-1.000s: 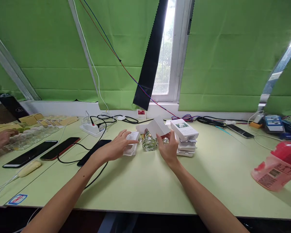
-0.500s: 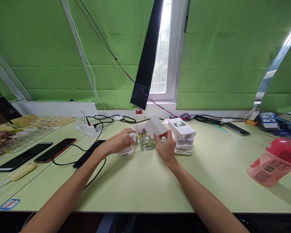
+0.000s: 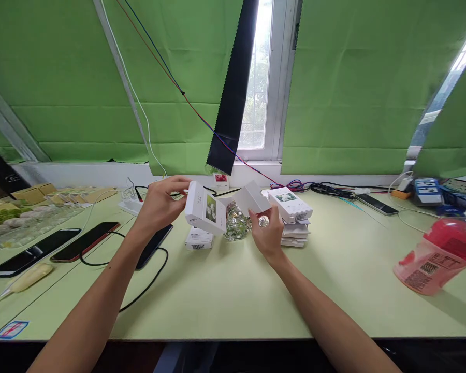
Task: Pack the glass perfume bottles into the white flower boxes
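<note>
While the phones (image 3: 85,241) and their black cable (image 3: 140,290) lie idle well to the left of the glass bottle (image 3: 236,228), the work sits around that bottle at the middle of the table (image 3: 225,300). Left of the bottle and raised above the table, the left hand (image 3: 159,204) grips a small white carton (image 3: 205,208) by its back edge, printed face turned toward the wearer. Directly under it, just left of the bottle, a second white carton (image 3: 199,239) lies flat. The bottle itself stands upright on the table, partly hidden behind the lifted carton. Just right of it, the right hand (image 3: 267,234) is curled at the bottle's side, fingertips pinching something small and clear; what it is I cannot tell. An opened white flap (image 3: 251,199) rises behind the bottle, and a stack of white cartons (image 3: 293,220) stands to its right. Well right of all this lies a pink bottle (image 3: 438,259). Handled well, the lifted carton should stay level and clear of the glass, which looks easy to tip; steadying the bottle with the right hand seems wise.
</note>
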Demonstrator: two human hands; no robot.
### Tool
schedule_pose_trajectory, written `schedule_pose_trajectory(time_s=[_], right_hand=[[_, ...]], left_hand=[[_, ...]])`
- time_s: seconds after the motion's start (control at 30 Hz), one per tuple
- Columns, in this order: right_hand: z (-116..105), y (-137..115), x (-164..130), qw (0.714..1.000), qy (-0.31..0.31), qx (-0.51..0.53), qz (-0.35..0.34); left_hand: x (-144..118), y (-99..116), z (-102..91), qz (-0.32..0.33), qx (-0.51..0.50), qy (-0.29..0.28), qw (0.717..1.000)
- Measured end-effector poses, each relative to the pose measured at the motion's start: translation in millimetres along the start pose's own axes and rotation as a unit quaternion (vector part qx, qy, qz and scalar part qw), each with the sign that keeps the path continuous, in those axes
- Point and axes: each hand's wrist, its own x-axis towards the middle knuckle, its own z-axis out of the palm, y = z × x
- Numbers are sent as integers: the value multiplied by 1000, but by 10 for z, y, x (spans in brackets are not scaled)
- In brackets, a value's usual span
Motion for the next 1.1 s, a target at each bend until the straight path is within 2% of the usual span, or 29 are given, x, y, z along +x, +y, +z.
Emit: schedule_pose_trajectory(time_s=[0.1,0.2,0.4,0.57,0.8,0.93,1.1], right_hand=[[1,-1,-2,1000,2,0,-4],[4,-7,-5,1000,-2,-1,2],[-1,-2,16,1000,8,5,19],[-14,-28,58,999,28,22,37],[-30,-94,98,996,62,42,56],[-43,-178,97,993,83,75,46],[-41,-290,25,990,83,114,1]], left_hand=[[-32,168,-60,-52,-49,-9,997],[-53,261,-12,-76,-65,-34,994],[-78,309,258,-99,-91,-93,987],[-175,274,511,-128,-176,-144,965],[-324,286,701,-202,-274,-109,934],[-356,267,783,-216,-276,-67,934],[-393,175,880,-214,-265,-18,940]])
